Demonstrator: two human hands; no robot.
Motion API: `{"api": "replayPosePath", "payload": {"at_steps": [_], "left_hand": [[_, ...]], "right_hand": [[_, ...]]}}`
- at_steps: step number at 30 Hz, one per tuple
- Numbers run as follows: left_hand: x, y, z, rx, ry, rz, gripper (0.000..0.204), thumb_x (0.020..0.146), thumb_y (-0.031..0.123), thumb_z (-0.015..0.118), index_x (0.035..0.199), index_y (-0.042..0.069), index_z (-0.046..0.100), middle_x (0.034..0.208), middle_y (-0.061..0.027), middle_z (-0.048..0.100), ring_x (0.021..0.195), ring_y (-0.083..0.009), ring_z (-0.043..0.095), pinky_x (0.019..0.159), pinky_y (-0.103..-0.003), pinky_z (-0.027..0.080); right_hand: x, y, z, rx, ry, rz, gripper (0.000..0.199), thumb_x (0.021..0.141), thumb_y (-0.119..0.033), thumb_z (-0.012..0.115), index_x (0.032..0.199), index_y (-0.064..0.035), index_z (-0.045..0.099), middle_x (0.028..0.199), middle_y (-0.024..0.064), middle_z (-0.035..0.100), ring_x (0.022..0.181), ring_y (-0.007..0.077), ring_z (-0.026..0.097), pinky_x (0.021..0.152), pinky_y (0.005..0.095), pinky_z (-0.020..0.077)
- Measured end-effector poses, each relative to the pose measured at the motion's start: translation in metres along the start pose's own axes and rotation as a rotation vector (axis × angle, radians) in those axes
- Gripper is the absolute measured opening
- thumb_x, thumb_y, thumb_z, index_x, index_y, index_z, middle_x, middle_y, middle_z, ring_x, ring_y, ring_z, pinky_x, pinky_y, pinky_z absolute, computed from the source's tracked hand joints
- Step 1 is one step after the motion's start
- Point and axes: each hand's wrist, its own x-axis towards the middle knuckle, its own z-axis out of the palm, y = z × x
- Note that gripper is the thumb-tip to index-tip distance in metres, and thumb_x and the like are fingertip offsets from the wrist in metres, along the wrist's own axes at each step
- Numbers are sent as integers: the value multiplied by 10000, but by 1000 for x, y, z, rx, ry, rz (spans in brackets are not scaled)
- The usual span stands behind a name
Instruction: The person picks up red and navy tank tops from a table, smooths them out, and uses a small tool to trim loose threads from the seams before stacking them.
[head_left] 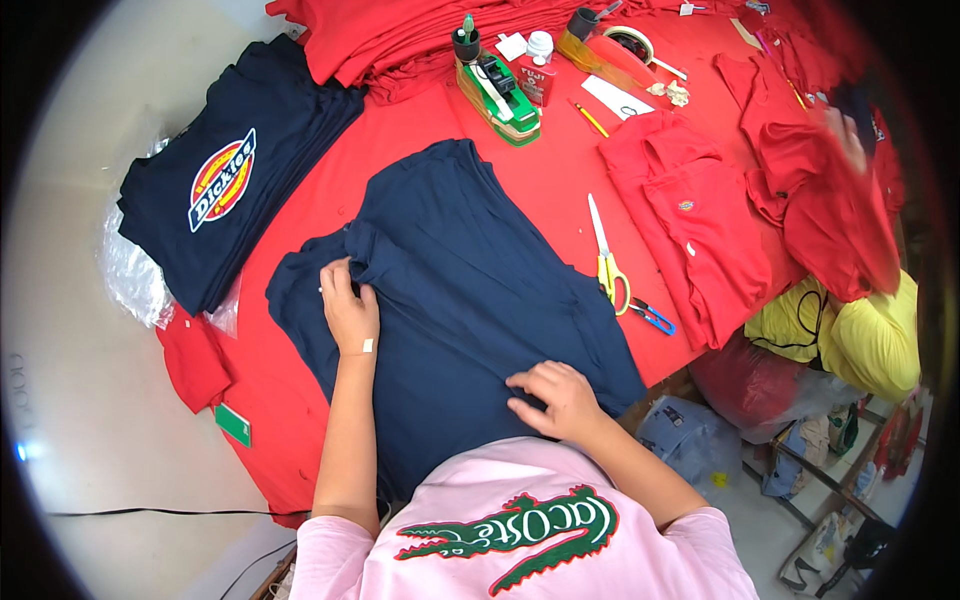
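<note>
A navy shirt [450, 240] lies spread over the red-covered table [330, 190], with creases running across it. On its left part rests my left hand [350, 312], fingertips against a fold and the thumb held apart from the fingers. My right hand [556, 398] is at the near right part of the shirt, fingers slightly bent and spread from the thumb, holding nothing. Right of the shirt lie yellow-handled scissors [612, 278] and a small blue-handled cutting tool [654, 318]. A folded red shirt [700, 245] is beyond them.
Navy printed shirts [290, 140] are stacked at left on clear plastic [138, 270]. A green tape dispenser [512, 118], an orange dispenser [622, 62] and a pencil [590, 118] lie at the far side. At right, another person's blurred hand [847, 140] is by a red garment [810, 200].
</note>
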Motion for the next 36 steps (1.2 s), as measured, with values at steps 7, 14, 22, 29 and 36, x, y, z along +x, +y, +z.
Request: {"api": "replayPosePath", "payload": {"at_steps": [7, 14, 22, 29, 36], "left_hand": [[15, 42, -16, 197, -170, 340, 624, 757, -58, 584, 1365, 80, 618, 1629, -154, 486, 1570, -354, 386, 1317, -558, 184], [53, 137, 55, -117, -308, 92, 574, 828, 205, 792, 1343, 34, 606, 1334, -203, 614, 1260, -414, 615, 1104, -518, 485], [104, 98, 107, -273, -167, -358, 373, 868, 65, 671, 1223, -31, 614, 1074, -243, 707, 882, -366, 727, 860, -432, 590], [74, 30, 19, -795, -56, -269, 194, 1018, -65, 632, 1209, -32, 650, 1158, -106, 719, 1080, -166, 691, 1001, -284, 527], [14, 12, -42, -48, -104, 46, 663, 818, -151, 611, 1451, 44, 639, 1394, -144, 655, 1293, -313, 635, 1091, -408, 499]], "right_hand": [[12, 34, -14, 124, 650, 398, 422, 850, 27, 821, 1228, -34, 642, 1103, 62, 624, 772, 123, 539, 636, 275, 447], [41, 48, -27, -207, 483, 374, 286, 815, -85, 872, 1057, -39, 727, 838, 67, 633, 708, 211, 586, 655, 358, 499], [24, -2, -18, -40, 416, -27, 176, 787, -34, 868, 906, -61, 742, 885, 76, 706, 769, 268, 664, 670, 373, 533], [9, 22, 15, -160, 212, -106, 124, 841, -115, 842, 879, -82, 728, 866, 43, 639, 794, 241, 657, 721, 382, 539], [30, 20, -22, 28, 285, 11, 94, 888, -121, 818, 950, -87, 756, 936, 70, 694, 821, 277, 709, 711, 375, 581]]}}
